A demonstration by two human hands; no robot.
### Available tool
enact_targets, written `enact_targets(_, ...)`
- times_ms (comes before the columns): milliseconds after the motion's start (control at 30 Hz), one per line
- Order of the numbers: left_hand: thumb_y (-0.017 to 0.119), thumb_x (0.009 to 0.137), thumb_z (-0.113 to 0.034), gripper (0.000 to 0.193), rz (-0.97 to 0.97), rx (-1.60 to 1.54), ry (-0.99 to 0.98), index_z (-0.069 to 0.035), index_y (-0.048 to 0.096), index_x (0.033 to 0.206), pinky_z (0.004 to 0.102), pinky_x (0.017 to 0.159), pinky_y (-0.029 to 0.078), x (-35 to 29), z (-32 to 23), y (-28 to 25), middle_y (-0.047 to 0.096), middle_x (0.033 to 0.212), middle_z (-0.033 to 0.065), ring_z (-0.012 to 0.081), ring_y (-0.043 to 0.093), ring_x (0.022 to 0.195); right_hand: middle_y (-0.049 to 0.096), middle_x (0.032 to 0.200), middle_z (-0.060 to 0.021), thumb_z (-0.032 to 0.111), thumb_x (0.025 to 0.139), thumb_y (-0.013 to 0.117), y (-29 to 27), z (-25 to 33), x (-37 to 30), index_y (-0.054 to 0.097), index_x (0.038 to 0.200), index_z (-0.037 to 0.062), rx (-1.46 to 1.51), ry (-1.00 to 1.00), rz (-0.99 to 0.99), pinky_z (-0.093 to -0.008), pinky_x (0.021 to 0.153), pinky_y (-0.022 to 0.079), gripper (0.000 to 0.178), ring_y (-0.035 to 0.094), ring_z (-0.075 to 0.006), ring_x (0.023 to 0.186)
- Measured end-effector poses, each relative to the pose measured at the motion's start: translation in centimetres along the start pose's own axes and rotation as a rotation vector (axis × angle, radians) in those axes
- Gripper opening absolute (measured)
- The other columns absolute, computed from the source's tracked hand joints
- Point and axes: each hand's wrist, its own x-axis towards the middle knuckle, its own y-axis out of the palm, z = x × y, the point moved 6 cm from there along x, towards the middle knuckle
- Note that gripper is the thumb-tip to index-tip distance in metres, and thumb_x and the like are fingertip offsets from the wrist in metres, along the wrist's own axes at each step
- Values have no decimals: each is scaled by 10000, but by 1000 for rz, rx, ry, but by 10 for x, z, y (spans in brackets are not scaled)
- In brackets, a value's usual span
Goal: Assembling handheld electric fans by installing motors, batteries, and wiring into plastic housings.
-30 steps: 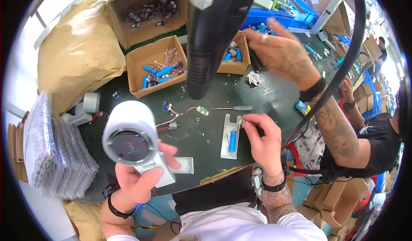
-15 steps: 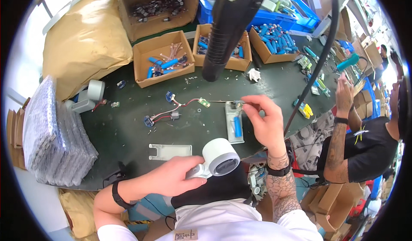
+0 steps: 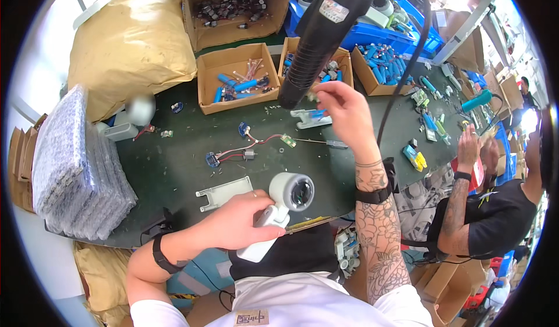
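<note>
The left hand (image 3: 233,225) gripped the white handle of a round-headed lamp (image 3: 279,208), held at the near edge of the dark green table (image 3: 169,170), lens facing up. The right hand (image 3: 343,109) was raised over the table, fingertips pinched together beside the hanging black power tool (image 3: 314,36); what they pinched could not be told. A white plastic bracket (image 3: 224,192) lay just beside the left hand, a small wired circuit assembly (image 3: 244,149) beyond.
</note>
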Motion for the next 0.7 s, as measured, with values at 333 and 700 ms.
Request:
enact_targets(333, 730, 959, -502, 541, -105, 63, -244, 19, 668, 1093, 454, 706, 581, -4, -4, -2, 733, 827, 208, 391, 742, 773, 699, 980, -97, 180, 908, 759, 0, -3, -53, 718, 1009, 64, -651, -205, 220, -464, 868, 495, 159, 661, -334, 1019)
enact_targets(700, 759, 872, -593, 584, -447, 906, 204, -75, 593, 662, 388, 454, 473, -7, -31, 0, 569, 536, 86, 294, 597, 467, 641, 948, -99, 114, 928, 702, -11, -15, -87, 645, 967, 41, -827, -212, 105, -463, 879, 477, 101, 616, -338, 1010)
